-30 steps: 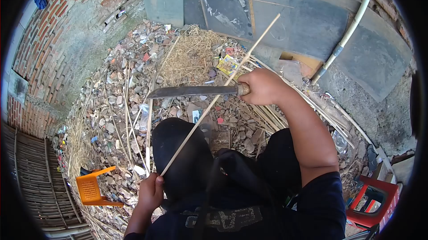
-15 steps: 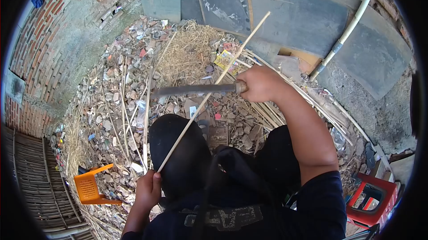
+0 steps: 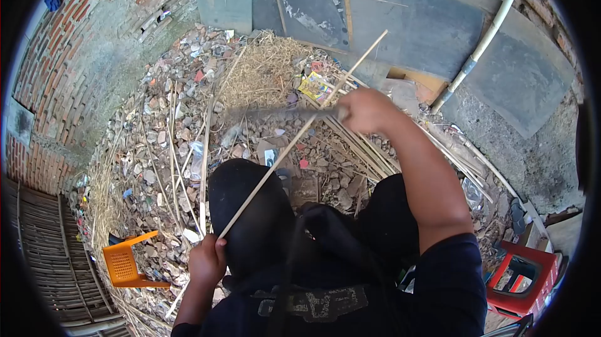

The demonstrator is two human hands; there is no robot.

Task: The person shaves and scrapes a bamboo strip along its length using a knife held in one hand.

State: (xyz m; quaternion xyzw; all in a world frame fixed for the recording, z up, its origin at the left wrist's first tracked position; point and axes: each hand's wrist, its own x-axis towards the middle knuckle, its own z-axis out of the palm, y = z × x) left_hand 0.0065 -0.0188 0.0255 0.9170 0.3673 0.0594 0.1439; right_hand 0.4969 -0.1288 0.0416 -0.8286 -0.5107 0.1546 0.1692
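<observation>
A long, pale bamboo strip slants from lower left to upper right, passing over my dark-clothed left knee. Its lower end is gripped in my left hand, thumb pressed along it. My right hand is closed round the short handle of a machete. The long blade points left and is smeared by motion. Near the handle it crosses the strip; whether it touches cannot be made out. The strip's far end stands free in front of the grey panels.
Rubble covers the ground, with dry straw at the back. More bamboo strips lie right of centre and others at left. An orange plastic chair stands left, a red crate right. Brick wall and grey panels enclose the spot.
My right hand has shifted slightly right and the machete blade has risen a little, blurring. The strip's far end has moved right and down. My left hand stays nearly in place.
</observation>
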